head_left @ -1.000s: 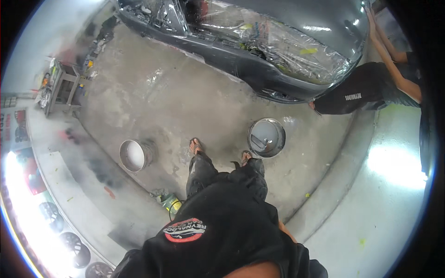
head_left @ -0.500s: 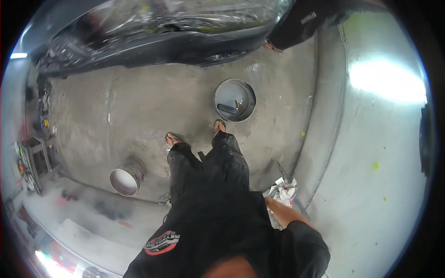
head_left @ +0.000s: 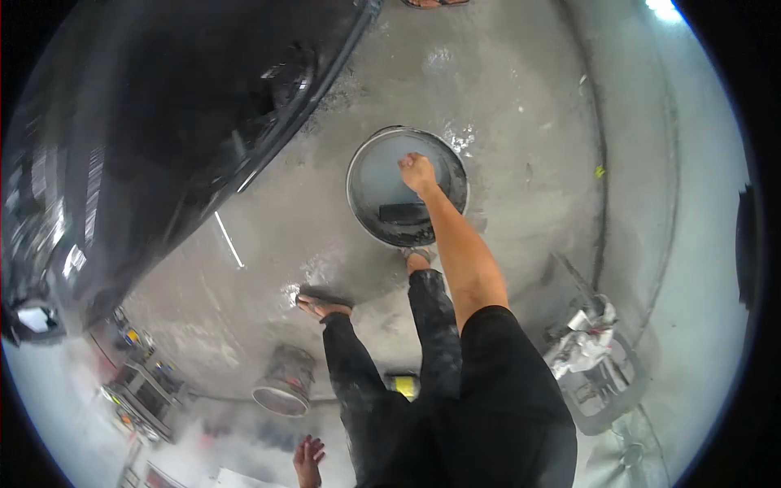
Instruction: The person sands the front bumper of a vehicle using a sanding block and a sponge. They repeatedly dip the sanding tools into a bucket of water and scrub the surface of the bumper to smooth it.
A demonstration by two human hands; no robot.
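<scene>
My right hand (head_left: 416, 172) reaches over a round bucket (head_left: 351, 183) of cloudy grey water, its fingers curled closed. What the fingers hold, if anything, cannot be made out. Beside my forearm a dark rectangular block (head_left: 400, 213) lies in the bucket near the rim closest to me. At the lower edge, by my leg, my left hand (head_left: 308, 459) hangs with its fingers apart and nothing in it.
A dark car (head_left: 195, 114) fills the upper left. A second bucket (head_left: 285, 382) is at lower left, near a small stand (head_left: 150, 394) with items on it. Crumpled paper (head_left: 582, 342) tops a stool-like frame at right. Another person's foot (head_left: 435, 3) shows at the top.
My right arm has swung forward from my side and stretched over the bucket. My left hand has come into view. The view has turned, and the car now takes up the upper left.
</scene>
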